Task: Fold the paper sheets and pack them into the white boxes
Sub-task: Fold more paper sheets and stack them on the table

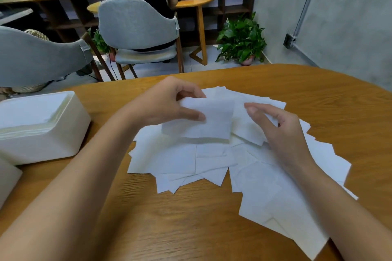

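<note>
The left hand (169, 101) pinches a paper sheet (207, 121) between thumb and fingers and holds it lifted just above the loose pile of sheets (212, 165) spread across the middle of the wooden bench (191, 222). The right hand (280, 129) hangs just beside that sheet over the pile with its fingers loosely curled, and whether it grips any paper I cannot tell. An open white box (42, 148) stands at the left of the bench with a stack of folded sheets inside, and the corner of a second white box (8, 182) shows at the near left edge.
</note>
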The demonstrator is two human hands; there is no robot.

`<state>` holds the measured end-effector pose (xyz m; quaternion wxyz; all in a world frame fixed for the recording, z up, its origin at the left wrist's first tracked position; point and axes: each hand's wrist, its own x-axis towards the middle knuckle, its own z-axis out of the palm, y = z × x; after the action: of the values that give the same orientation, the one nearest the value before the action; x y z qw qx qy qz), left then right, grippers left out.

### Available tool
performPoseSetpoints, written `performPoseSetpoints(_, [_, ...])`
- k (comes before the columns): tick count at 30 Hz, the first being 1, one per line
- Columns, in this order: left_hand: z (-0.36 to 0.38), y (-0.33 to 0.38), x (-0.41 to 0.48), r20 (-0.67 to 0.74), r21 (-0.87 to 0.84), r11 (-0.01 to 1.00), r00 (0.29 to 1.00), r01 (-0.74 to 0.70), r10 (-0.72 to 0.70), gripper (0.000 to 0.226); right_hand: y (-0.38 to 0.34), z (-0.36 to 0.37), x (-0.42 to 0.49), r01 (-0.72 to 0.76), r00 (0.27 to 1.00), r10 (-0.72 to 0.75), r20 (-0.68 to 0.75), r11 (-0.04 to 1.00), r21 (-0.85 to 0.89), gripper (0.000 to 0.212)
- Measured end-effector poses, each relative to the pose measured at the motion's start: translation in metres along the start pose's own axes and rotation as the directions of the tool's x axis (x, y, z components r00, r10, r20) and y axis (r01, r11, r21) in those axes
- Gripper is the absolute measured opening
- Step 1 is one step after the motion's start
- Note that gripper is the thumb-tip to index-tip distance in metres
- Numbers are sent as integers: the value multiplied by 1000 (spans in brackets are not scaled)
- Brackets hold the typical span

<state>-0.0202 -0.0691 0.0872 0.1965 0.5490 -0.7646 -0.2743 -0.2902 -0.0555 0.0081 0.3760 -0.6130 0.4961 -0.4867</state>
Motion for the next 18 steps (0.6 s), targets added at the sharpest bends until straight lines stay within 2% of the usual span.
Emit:
performPoseSetpoints(4, [13,31,-1,26,-129,989,996,-77,81,40,-14,5,-12,-18,987,-13,160,982,191,32])
performPoseSetpoints(6, [22,38,3,-1,-100,989,994,-111,112,43,-17,6,-17,-18,984,-24,175,972,236,31])
performPoseSetpoints(9, [34,39,9,-59,-32,991,990,-132,130,48,-16,7,-16,39,987,-67,145,981,189,28])
performPoseSetpoints(12, [40,34,10,-109,2,988,983,-151,151,53,-13,7,-15,142,981,-148,124,989,51,39])
performPoseSetpoints(14, [38,28,8,-132,57,989,981,-136,142,50,-13,6,-14,168,978,-170,123,985,27,47])
performPoseSetpoints(16, [33,20,5,-100,75,992,989,-97,104,43,-12,5,-13,169,977,-172,128,985,29,55])
performPoseSetpoints(18, [29,13,4,-34,-5,997,997,-75,74,32,-12,6,-14,146,975,-156,160,987,74,61])
